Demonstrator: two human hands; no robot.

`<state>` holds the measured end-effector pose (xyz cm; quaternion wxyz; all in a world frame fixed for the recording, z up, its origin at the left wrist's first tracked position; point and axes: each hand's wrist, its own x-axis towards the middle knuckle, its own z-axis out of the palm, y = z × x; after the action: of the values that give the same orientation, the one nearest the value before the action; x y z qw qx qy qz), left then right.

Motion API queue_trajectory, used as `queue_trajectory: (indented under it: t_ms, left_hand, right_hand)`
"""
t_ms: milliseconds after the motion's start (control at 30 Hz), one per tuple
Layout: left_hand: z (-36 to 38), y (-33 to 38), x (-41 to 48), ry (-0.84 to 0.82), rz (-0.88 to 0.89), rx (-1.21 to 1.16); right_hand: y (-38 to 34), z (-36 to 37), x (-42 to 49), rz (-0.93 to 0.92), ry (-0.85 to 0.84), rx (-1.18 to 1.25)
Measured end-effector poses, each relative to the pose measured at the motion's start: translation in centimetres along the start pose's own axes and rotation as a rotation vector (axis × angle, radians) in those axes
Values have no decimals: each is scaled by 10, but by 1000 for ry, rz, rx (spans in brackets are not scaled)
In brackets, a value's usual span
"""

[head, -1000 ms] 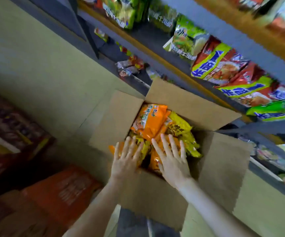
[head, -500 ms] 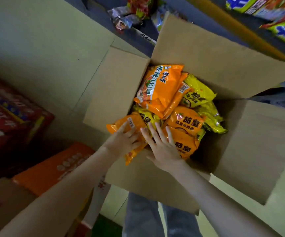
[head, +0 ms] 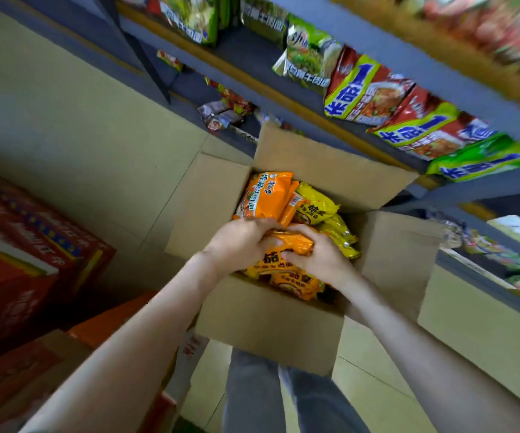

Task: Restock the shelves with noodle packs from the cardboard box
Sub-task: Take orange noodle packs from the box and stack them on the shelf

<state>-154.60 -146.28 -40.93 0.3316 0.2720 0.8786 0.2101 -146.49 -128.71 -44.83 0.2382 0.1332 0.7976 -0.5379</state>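
An open cardboard box [head: 271, 326] stands on the floor before my legs, its flaps spread wide. Inside lie orange noodle packs [head: 266, 198] and yellow noodle packs [head: 318, 204]. Over the middle of the box, my left hand [head: 237, 242] and my right hand [head: 318, 254] both clutch a bunch of orange packs [head: 290, 242], fingers curled around them from either side. More orange packs [head: 296, 284] rest beneath the hands. Grey metal shelves [head: 287, 98] rise behind the box, carrying green and red noodle packs [head: 365, 95].
Red and orange cartons [head: 24, 260] are stacked on the left. A lower shelf [head: 499, 282] at right holds more packs. Loose wrapped items [head: 221, 114] lie on the bottom shelf behind the box. Pale tiled floor [head: 96, 145] spreads to the left of the box.
Both hands went from flat and spread over the packs to closed around a bunch of orange packs. The view has tilted up, showing the shelves again.
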Motion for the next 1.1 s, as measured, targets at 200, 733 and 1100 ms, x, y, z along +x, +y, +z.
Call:
queue_trajectory:
  t_ms: [200,733,1100]
  left_hand:
    - [-80,90,-24,233,-24,-182]
    - [-25,92,-4,-10,-419,-769]
    - [167,-38,56,-121,-633,-558]
  right_hand:
    - [-73,-70,-54,78,179,193]
    - [-51,-98,-70,342,340,568]
    - [138,35,8,544,289,486]
